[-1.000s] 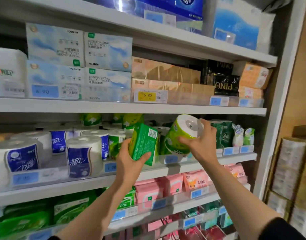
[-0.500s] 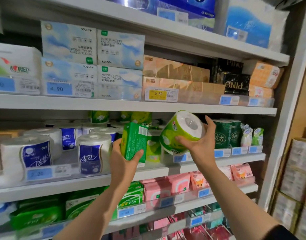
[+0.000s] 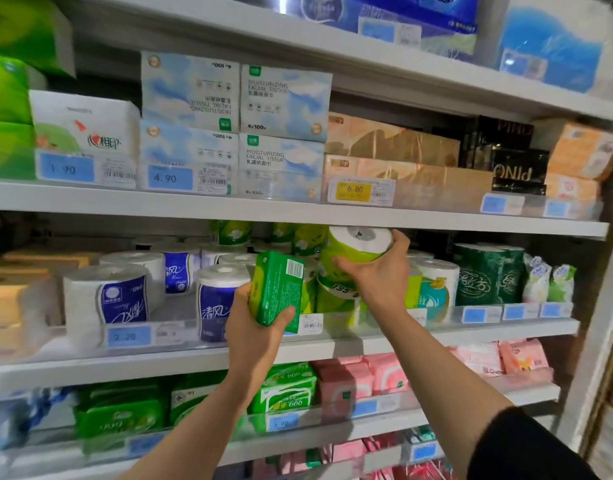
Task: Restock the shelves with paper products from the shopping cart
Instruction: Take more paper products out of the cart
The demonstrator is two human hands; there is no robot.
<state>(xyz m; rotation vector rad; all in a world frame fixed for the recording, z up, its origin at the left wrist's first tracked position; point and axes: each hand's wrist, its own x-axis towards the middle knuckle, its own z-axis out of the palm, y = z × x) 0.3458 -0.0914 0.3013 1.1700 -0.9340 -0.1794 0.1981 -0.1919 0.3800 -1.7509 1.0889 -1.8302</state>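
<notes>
My left hand grips a green tissue pack, held upright in front of the middle shelf. My right hand holds a green-wrapped toilet roll tilted, its white end up, just under the shelf above. The roll is above other green rolls that stand on the middle shelf. Left of them stand blue-labelled toilet rolls. The shopping cart is out of view.
Boxed facial tissues and brown packs fill the upper shelf. Dark green rolls stand at the right of the middle shelf. Green and pink packs lie on the lower shelves. The white frame post bounds the right side.
My right hand has raised the green roll and moved it in over the green rolls on the middle shelf. My left hand with the pack stays about where it was.
</notes>
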